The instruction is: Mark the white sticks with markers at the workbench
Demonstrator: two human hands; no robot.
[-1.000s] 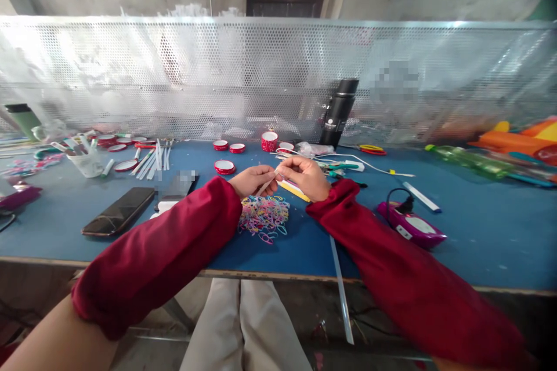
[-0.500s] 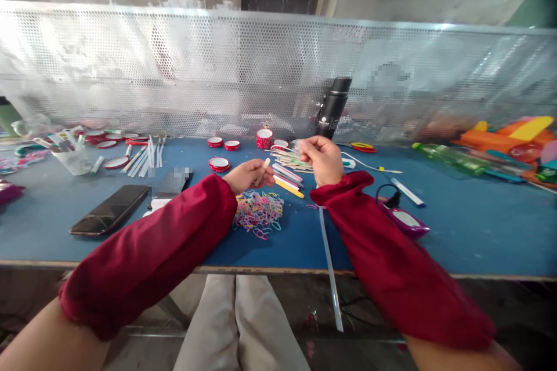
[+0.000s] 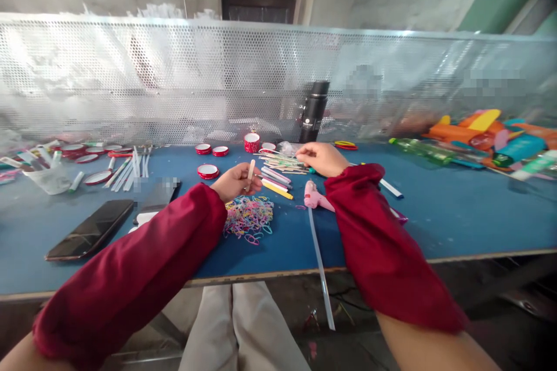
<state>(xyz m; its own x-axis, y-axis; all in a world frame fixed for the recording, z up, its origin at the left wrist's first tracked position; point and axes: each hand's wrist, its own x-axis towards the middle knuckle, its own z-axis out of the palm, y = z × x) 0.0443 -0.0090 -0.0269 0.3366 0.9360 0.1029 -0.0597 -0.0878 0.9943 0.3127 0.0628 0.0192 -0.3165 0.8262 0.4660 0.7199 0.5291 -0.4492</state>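
My left hand (image 3: 235, 180) is closed around a short pale stick (image 3: 251, 169) that stands nearly upright, just above a heap of small coloured rubber bands (image 3: 249, 217). My right hand (image 3: 321, 158) reaches forward with its fingers pinched at the edge of a pile of thin sticks (image 3: 281, 163); what it pinches is too small to name. Two coloured sticks (image 3: 274, 181) lie between the hands. A pink glue gun (image 3: 315, 197) with a long clear glue stick (image 3: 319, 258) lies beside my right sleeve. Both arms wear dark red sleeves.
On the blue table (image 3: 456, 214): a black phone (image 3: 90, 236) at the left, red-rimmed lids (image 3: 208, 171), a black flask (image 3: 314, 111), white sticks (image 3: 124, 171), a clear cup (image 3: 50, 177). Colourful toys (image 3: 487, 133) and a green bottle (image 3: 420, 151) lie at the right. A perforated metal screen (image 3: 195, 81) runs behind.
The hands have parted: my right hand moved forward to the stick pile, my left hand kept the pale stick and turned it upright. The view swung right, uncovering the glue gun.
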